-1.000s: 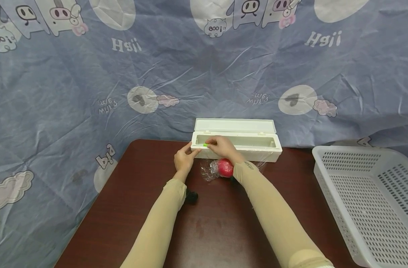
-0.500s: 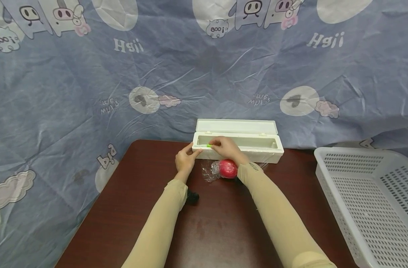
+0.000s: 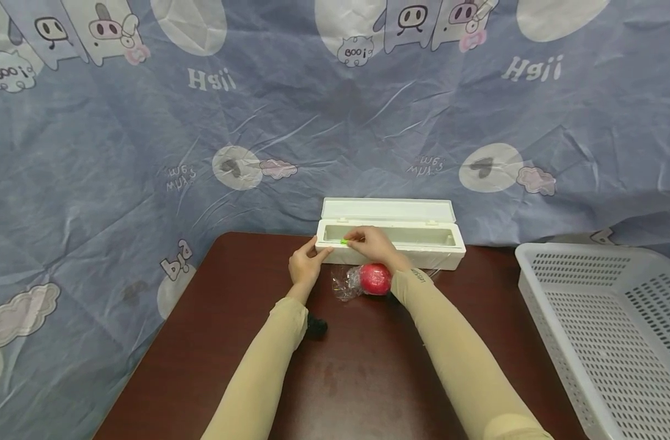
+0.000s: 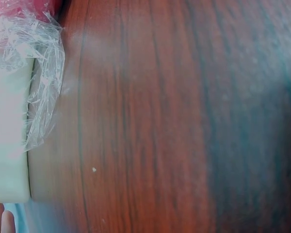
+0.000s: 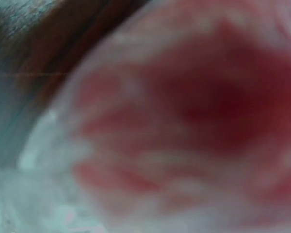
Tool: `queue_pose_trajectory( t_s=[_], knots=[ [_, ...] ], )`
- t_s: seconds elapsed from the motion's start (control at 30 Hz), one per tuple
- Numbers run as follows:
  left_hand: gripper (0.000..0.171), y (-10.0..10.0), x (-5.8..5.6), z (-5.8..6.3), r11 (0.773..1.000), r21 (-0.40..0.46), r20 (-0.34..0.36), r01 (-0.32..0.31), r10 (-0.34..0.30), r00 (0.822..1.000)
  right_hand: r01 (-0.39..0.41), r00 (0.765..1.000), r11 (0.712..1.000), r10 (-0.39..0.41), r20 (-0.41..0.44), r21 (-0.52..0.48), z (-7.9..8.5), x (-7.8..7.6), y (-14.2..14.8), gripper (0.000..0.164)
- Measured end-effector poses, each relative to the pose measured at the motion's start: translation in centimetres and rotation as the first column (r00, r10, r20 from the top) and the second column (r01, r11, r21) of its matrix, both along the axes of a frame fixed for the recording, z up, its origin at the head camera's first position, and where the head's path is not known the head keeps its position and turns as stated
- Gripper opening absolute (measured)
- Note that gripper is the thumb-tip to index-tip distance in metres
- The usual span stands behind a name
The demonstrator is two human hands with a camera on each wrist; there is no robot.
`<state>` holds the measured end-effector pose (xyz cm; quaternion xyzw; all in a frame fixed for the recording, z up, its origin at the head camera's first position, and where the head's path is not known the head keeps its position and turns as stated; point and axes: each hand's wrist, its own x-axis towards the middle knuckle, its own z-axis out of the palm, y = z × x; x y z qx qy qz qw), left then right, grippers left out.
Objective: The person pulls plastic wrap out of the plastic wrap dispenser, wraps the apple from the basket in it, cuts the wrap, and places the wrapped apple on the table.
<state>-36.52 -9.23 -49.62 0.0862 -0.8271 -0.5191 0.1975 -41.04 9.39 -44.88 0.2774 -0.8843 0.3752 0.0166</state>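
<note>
Left hand (image 3: 304, 264) has the left end of the long white box (image 3: 439, 258) clamped, thumb on the front face, fingers at the end. Right hand (image 3: 374, 242) pinches a small lime-green slider (image 3: 344, 241) at the box's front rim, toward its left end. Hands close together, not touching. Right wrist cam gives us only a blurred red close-up, so we can't check that pinch up close.

Lid (image 3: 388, 210) stands raised behind the trough. Red ball (image 3: 375, 279), under clear film (image 3: 345, 284), sits on the tabletop (image 3: 247, 293) just in front, next to the right wrist. Left wrist cam shows film lying against the box's front face. Grey-white basket (image 3: 582, 248) is well off to the right.

Risks as we judge them:
- Slider is tiny and we see only fingertips on it; a sideways or upward pull could pop it off the rim.
- Only the left end is held. Push hard on the slider and the far end could swing, or the box could skid.
- Loose film could bunch under the slider and jam or tear ragged.
- Right forearm is over the ball; a low sweep could roll it and drag the film.
</note>
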Motion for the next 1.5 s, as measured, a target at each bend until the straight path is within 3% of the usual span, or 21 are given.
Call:
queue_pose_trajectory(
  t_s=[0.27, 0.63, 0.8, 0.93, 1.23, 1.5],
  knots=[
    [0.063, 0.1, 0.1, -0.1, 1.0, 0.008, -0.016, 0.008, -0.008, 1.0, 0.004, 1.0, 0.999, -0.003, 0.012, -0.033, -0.2, -0.1, -0.2, 0.017],
    [0.069, 0.6, 0.0, 0.1, 0.998, 0.022, -0.03, -0.051, 0.052, 0.998, 0.036, 0.999, 0.998, -0.036, 0.017, -0.05, -0.4, -0.2, -0.5, 0.02],
    [0.065, 0.6, 0.0, -0.3, 0.999, 0.031, -0.039, -0.041, 0.042, 0.998, 0.028, 0.999, 0.995, -0.025, 0.034, -0.092, -0.3, 0.1, -0.4, 0.022],
    [0.062, 0.5, 0.1, -0.6, 0.998, 0.055, -0.05, -0.021, 0.023, 0.998, 0.006, 1.0, 0.991, -0.006, 0.001, -0.13, -0.3, 0.2, -0.3, 0.018],
    [0.07, 0.8, 0.0, -0.4, 0.998, 0.037, -0.05, -0.042, 0.044, 0.998, 0.049, 0.998, 0.997, -0.046, 0.043, -0.061, -0.2, 0.1, -0.5, 0.023],
    [0.072, 1.7, 0.3, 0.1, 0.995, 0.031, -0.004, -0.094, 0.094, 0.996, 0.049, 0.998, 0.998, -0.048, 0.045, -0.029, 0.1, 0.6, -0.4, 0.025]
  ],
)
